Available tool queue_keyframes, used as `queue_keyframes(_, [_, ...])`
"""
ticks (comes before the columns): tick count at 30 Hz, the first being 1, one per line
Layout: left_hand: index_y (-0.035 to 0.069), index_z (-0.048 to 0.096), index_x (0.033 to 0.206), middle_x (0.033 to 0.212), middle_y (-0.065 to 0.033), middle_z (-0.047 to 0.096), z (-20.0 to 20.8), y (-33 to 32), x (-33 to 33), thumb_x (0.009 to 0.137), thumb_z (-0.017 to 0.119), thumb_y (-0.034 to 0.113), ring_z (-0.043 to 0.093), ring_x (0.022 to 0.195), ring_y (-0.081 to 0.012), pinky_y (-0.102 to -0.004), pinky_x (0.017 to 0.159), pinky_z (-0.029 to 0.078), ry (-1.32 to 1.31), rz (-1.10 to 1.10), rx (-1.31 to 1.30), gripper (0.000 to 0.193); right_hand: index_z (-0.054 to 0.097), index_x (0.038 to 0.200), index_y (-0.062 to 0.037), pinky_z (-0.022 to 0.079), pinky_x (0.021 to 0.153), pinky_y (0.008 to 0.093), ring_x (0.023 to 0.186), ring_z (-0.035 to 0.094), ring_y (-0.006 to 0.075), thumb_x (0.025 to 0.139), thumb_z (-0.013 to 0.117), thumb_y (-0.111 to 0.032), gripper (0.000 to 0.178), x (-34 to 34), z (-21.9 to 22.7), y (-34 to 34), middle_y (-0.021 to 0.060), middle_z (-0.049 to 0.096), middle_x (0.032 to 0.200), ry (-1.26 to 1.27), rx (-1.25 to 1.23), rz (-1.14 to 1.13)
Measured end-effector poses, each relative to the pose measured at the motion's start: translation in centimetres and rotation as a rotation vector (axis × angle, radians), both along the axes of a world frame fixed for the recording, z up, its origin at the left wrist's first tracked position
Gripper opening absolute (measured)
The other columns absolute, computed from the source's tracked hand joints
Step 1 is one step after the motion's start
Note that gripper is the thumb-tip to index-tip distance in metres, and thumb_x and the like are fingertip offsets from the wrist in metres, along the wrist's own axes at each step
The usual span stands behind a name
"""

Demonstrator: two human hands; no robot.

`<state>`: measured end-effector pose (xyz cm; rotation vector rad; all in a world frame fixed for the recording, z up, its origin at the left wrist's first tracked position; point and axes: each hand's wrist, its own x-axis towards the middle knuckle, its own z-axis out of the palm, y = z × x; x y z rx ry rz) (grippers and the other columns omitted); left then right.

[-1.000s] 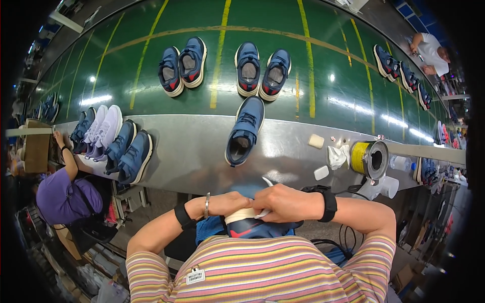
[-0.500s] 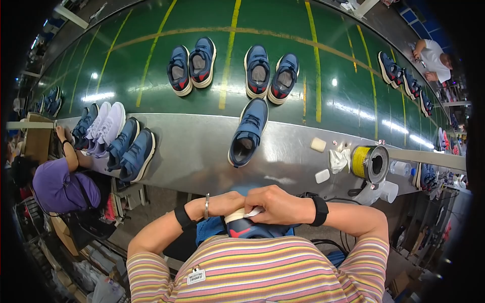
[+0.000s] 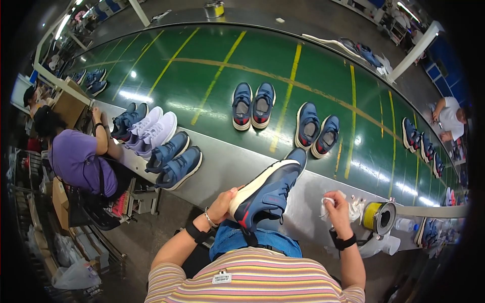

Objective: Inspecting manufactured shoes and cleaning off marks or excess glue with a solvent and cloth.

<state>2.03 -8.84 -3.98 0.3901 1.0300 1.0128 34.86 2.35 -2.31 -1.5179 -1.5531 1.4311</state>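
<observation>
My left hand [image 3: 222, 206] is closed on the heel end of a blue sneaker [image 3: 269, 196] with a cream sole and red heel accents. The sneaker is tilted, its toe pointing away to the right and its strap side toward me. To the right, above the metal ledge, my right hand [image 3: 339, 214] pinches a crumpled white cloth [image 3: 325, 209], apart from the sneaker. Another blue sneaker [image 3: 299, 156] shows only in part behind the held one's toe.
A green belt [image 3: 202, 76] with yellow lines carries several pairs of blue sneakers. Blue and lilac shoes [image 3: 156, 132] stand on the metal ledge [image 3: 212, 156] at left, near a person in purple [image 3: 78, 156]. A yellow-labelled can [image 3: 379, 218] lies at right. Another person [image 3: 449, 118] sits far right.
The sneaker has come up from my lap and turned its side into view, held by my left hand alone. My right hand has moved away rightward with the cloth. The view has shifted.
</observation>
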Motion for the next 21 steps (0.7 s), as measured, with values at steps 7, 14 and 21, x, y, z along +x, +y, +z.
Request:
queue_keyframes(7, [-0.004, 0.039, 0.124, 0.116, -0.0135, 0.052, -0.5, -0.9, -1.6, 0.091, 0.032, 0.035, 0.053, 0.102, -0.017, -0.0275, 0.089, 0.041, -0.167, 0.057, 0.059, 0.051, 0.059, 0.089, -0.0008, 0.043, 0.073, 0.0287, 0.079, 0.055, 0.0204, 0.077, 0.05, 0.001, 0.016, -1.5, -8.0, -1.1, 0.0107, 0.059, 0.084, -0.397, 0.251, 0.088])
queue_keyframes(14, [0.002, 0.05, 0.109, 0.103, -0.0101, 0.059, -5.1, 0.0, -3.9, 0.092, 0.032, 0.039, 0.058, 0.093, -0.0199, -0.0339, 0.086, 0.046, -0.401, 0.347, -0.082, 0.044, 0.055, 0.107, -0.0062, 0.037, 0.089, 0.041, 0.103, 0.045, 0.0349, 0.071, 0.06, -0.007, 0.037, -3.4, -8.4, -1.8, 0.0188, 0.048, 0.109, -0.668, 0.434, 0.148])
queue_keyframes(21, [0.009, 0.048, 0.115, 0.108, -0.0091, 0.056, -14.2, 1.6, -2.2, 0.093, 0.031, 0.037, 0.057, 0.094, -0.0249, -0.0431, 0.073, 0.048, -0.232, 0.189, -0.305, 0.039, 0.045, 0.122, -0.0163, 0.037, 0.084, 0.0438, 0.091, 0.049, 0.0344, 0.07, 0.067, -0.02, 0.057, -12.9, -1.2, -6.6, 0.0173, 0.051, 0.102, -0.415, 0.463, 0.431])
